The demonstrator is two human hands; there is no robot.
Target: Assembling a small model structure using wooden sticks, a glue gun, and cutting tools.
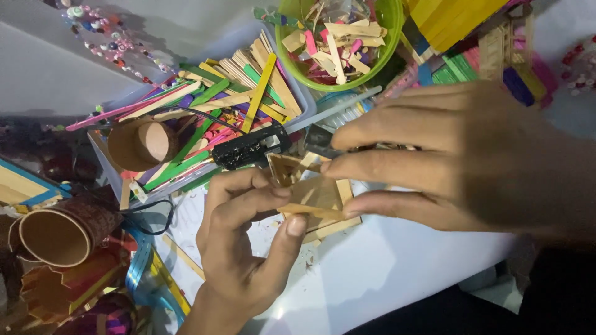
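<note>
No package or sign shows clearly; a sheet of white paper (372, 267) with faint print lies under the hands in the lower middle of the frame, its markings too small to make out.

The left hand (245, 248), coming up from the bottom centre, is curled closed around a small wooden stick frame (313, 195), thumb under its lower edge and fingers on top. The right hand (459, 161), entering from the right, has its fingers stretched long and nearly flat; the fingertips press on the same frame from the right side. The frame sits at the centre of the picture, just above the paper, made of pale flat sticks joined at angles.

Just behind the frame lies a black glue gun (251, 147), its nozzle pointing right toward the fingers of the right hand.

At the top centre stands a green bowl (391, 37) filled with cut pieces of pale and pink sticks. Left of it, a clear plastic tray (304, 102) holds long craft sticks (261, 80) in green, yellow, pink and plain wood. A brown cardboard tube (146, 144) lies at the tray's left end, and a bigger cardboard tube (59, 232) lies at the left edge. A string of coloured beads (105, 37) runs across the upper left.
</note>
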